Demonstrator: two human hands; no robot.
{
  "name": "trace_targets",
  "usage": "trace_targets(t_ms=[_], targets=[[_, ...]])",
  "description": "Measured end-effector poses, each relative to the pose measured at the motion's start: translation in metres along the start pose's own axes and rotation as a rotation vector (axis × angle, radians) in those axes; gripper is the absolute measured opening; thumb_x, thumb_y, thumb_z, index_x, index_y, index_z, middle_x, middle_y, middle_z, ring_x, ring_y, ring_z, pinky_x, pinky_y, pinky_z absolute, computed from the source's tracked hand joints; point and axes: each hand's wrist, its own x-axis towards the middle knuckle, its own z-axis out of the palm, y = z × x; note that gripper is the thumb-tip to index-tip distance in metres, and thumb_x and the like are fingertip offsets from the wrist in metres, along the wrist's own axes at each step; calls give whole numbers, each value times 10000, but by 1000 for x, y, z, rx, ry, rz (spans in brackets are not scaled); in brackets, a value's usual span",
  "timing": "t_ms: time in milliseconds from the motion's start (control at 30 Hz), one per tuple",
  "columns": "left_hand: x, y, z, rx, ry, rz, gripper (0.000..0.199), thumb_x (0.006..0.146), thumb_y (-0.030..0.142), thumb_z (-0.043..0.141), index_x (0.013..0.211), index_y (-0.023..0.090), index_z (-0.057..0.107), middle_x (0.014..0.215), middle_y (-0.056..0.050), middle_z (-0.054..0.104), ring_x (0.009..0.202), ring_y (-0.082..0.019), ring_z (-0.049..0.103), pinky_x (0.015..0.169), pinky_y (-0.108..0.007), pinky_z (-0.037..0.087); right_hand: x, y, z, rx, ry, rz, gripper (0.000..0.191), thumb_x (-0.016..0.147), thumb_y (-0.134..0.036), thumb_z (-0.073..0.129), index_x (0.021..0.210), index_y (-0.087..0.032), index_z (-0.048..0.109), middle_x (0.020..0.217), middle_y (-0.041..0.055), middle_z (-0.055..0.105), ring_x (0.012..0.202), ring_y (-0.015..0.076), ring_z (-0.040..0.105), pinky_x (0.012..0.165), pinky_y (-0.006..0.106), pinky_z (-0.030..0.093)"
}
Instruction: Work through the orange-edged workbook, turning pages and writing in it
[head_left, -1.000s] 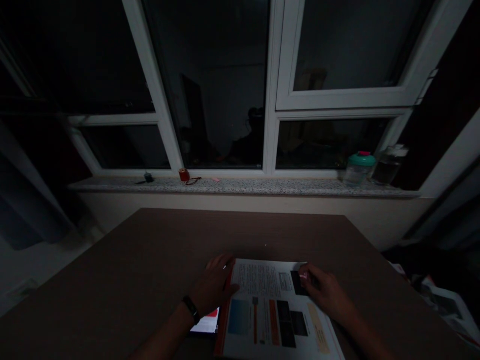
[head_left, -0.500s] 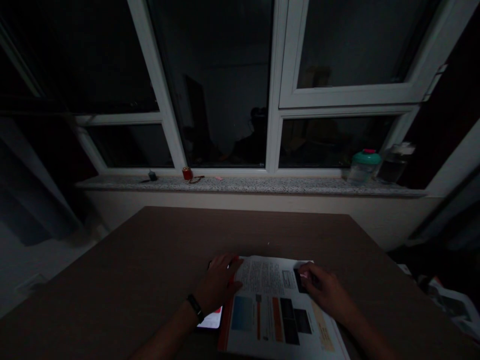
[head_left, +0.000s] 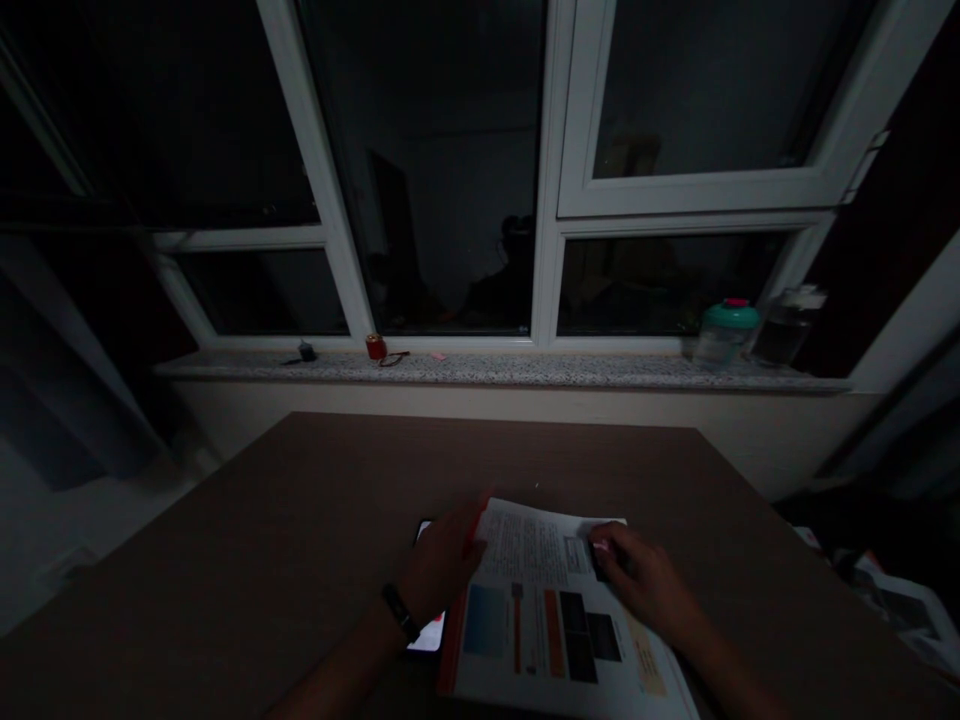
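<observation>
On the table (head_left: pixel 337 480), the book (head_left: pixel 517 560) could crease if the left hand (head_left: pixel 436 568), gripping its raised left edge, pulls while the right hand (head_left: pixel 651 582), curled around something pink (head_left: pixel 601 547), weighs down its opposite side

Printed book (head_left: pixel 540 610) (red-edged), flat on table (head_left: pixel 360 460)

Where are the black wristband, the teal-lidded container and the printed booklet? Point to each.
Black wristband (head_left: pixel 400 613): head view, middle of the band.
Teal-lidded container (head_left: pixel 730 317): head view, its lid.
Printed booklet (head_left: pixel 525 545): head view, the text block on its page.
</observation>
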Motion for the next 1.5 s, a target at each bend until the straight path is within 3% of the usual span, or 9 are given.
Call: trace_targets(t_ms=[200, 367, 633, 867, 1033, 1167, 1267, 1500], targets=[[-9, 0, 7, -37, -50, -32, 685, 897, 111, 471, 1507, 296, 218, 1296, -66, 567, 1100, -247, 580, 945, -405, 460, -1, 0, -1, 37, 21, -59, 272, 953, -337, 395, 994, -225, 640, 1000, 64, 691, 919, 203, 642, 853, 335, 498], [-15, 4, 7, -61, -98, 77, 654, 920, 114, 474, 1491, 338, 248, 1108, -3, 644, 990, -210, 593, 932, -362, 451, 0, -3, 0, 40, -4, -56, 271, 962, -347, 381, 996, -225, 620, 988, 77, 679, 916, 216, 636, 832, 341, 505], [-16, 18, 3, 21, -215, 219, 623, 956, 211, 531, 1500, 341, 258, 1195, -27, 602, 1059, -230, 541, 959, -366, 434, -3, -22, 12, 50, -24, -121, 274, 949, -289, 423, 1174, -241, 572, 1114, 88, 630, 1047, 223, 604, 918, 357, 495], [-15, 30, 0, 27, -311, 296, 630, 954, 218, 519, 1499, 358, 237, 1301, -48, 541, 1139, -259, 499, 982, -395, 404, -9, -38, 26, -2, -201, -250, 538, 855, -164, 525, 1377, -276, 462, 1364, 88, 545, 1274, 261, 481, 1074, 444, 408], [-14, 39, -3, 34, -372, 345, 597, 942, 229, 552, 1473, 336, 300, 1330, -57, 519, 1175, -267, 478, 997, -399, 381, -9, -39, 30, -19, -294, -238, 534, 881, -192, 524, 1404, -263, 447, 1430, 83, 503, 1329, 262, 435, 1114, 458, 364], [-15, 38, -5, -73, -342, 409, 393, 999, 273, 476, 1389, 285, 422, 1261, -58, 568, 1158, -242, 498, 1022, -382, 359, -7, -39, 27, -27, -327, -174, 478, 929, -306, 518, 1400, -250, 462, 1417, 91, 518, 1310, 254, 461, 1101, 431, 382], [-15, 33, -4, -106, -272, 373, 308, 1019, 264, 440, 1324, 245, 475, 1233, -59, 586, 1134, -228, 515, 1016, -371, 367, -6, -42, 21, -22, -336, -152, 447, 937, -325, 506, 1379, -255, 495, 1401, 93, 534, 1297, 263, 472, 1090, 432, 387], [-19, 19, 7, -118, -210, 202, 365, 949, 149, 482, 1301, 239, 504, 1253, -49, 574, 1139, -214, 516, 1002, -353, 390, -4, -48, 10, 15, -334, -158, 324, 972, -358, 454, 1203, -232, 643, 1227, 81, 656, 1159, 236, 572, 1009, 372, 443]])
